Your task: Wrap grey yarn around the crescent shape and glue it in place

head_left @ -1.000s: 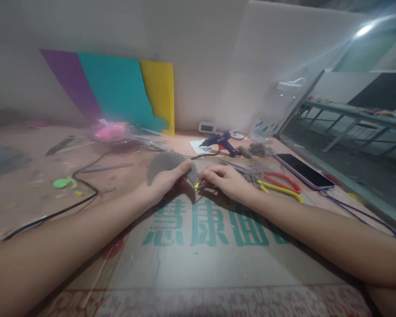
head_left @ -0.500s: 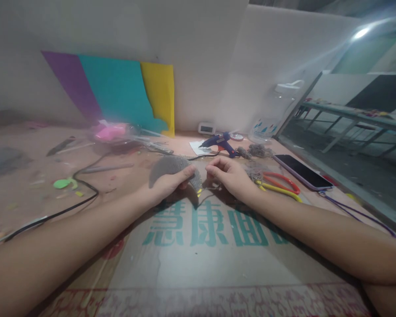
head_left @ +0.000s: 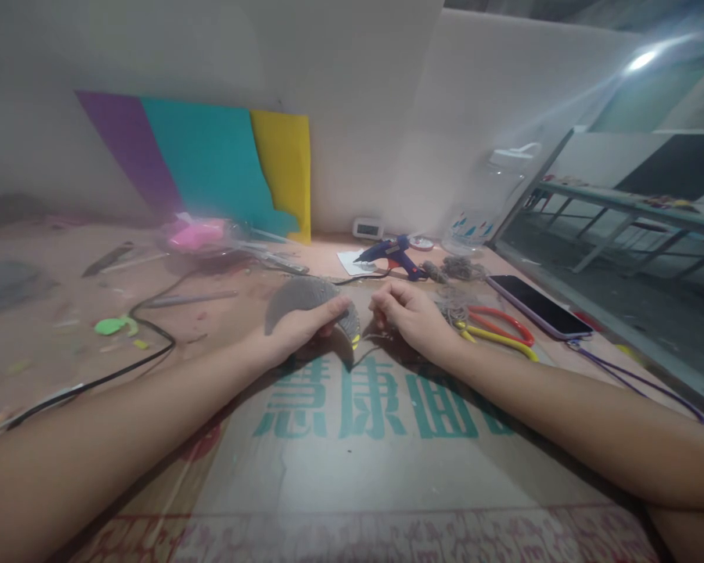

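Note:
A grey crescent-shaped piece [head_left: 302,299], wound with cord, is gripped by my left hand [head_left: 308,324], thumb on top and fingers underneath. Small yellow patches show along its edge near the lower right tip. From that tip a thin grey cord [head_left: 371,354] runs right, toward my right hand [head_left: 404,313]. The right fingers are closed in a pinch just beside the crescent, apparently on the cord; the fingertips partly hide it. More loose grey cord [head_left: 454,301] lies tangled just beyond my right wrist.
Pliers with red and yellow handles [head_left: 501,328] and a phone [head_left: 536,305] lie to the right. Behind are a blue glue gun [head_left: 390,252], a small white digital display [head_left: 368,227] and a clear bottle [head_left: 475,207]. A black cable [head_left: 152,353] crosses the left side; coloured sheets [head_left: 211,164] lean on the wall.
My right hand has shifted slightly right and its fingers have curled in more. The left hand and the crescent have hardly moved.

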{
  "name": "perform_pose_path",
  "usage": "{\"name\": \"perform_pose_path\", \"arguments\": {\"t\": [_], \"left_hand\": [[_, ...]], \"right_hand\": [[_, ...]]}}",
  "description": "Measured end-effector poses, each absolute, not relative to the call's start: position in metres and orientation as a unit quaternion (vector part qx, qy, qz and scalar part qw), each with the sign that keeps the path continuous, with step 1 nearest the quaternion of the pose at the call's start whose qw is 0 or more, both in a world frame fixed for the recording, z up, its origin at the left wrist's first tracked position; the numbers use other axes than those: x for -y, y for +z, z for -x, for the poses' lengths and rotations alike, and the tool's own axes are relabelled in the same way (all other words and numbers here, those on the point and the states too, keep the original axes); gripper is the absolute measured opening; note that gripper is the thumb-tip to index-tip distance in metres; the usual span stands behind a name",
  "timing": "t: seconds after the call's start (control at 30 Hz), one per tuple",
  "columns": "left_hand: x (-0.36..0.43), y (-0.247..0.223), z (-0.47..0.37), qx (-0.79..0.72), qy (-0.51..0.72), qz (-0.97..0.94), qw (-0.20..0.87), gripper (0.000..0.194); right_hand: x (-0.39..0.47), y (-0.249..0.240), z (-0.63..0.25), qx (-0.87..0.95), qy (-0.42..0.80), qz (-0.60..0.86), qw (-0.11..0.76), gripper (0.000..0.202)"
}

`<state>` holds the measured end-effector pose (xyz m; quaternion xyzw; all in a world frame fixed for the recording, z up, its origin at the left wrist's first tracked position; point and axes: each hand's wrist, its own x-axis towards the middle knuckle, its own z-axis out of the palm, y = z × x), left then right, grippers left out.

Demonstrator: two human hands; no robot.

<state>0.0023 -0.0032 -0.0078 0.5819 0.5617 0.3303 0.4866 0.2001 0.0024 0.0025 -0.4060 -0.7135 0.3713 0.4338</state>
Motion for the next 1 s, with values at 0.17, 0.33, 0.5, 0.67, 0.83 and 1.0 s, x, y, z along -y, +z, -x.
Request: {"name": "perform_pose_path", "arguments": {"t": [0.17, 0.33, 0.5, 0.67, 0.83, 1.0], "left_hand": [[0.0044, -0.0037, -0.0035, -0.568, 0.318, -0.563, 0.509, 0.067], [0.0028, -0.0067, -0.0029, -0.575, 0.313, -0.56, 0.508, 0.068], [0.0027, -0.0077, -0.0017, -0.577, 0.308, -0.577, 0.489, 0.067], [0.0025, -0.0057, 0.0002, -0.574, 0.302, -0.617, 0.445, 0.067], [-0.0005, -0.0101, 0.001, -0.585, 0.251, -0.643, 0.425, 0.067], [-0.0003, -0.0055, 0.0034, -0.552, 0.254, -0.66, 0.441, 0.063]], "right_hand": [[0.0012, 0.0019, -0.198, 0.686, 0.421, 0.401, 0.437, 0.025], [0.002, 0.0028, -0.2, 0.733, 0.367, 0.41, 0.399, 0.045], [-0.0004, 0.0018, -0.1995, 0.706, 0.403, 0.395, 0.428, 0.034], [0.0015, 0.0037, -0.1988, 0.747, 0.413, 0.379, 0.358, 0.035], [0.0054, 0.0046, -0.1988, 0.769, 0.421, 0.386, 0.288, 0.035], [0.0058, 0.0049, -0.197, 0.726, 0.462, 0.407, 0.306, 0.038]]}}
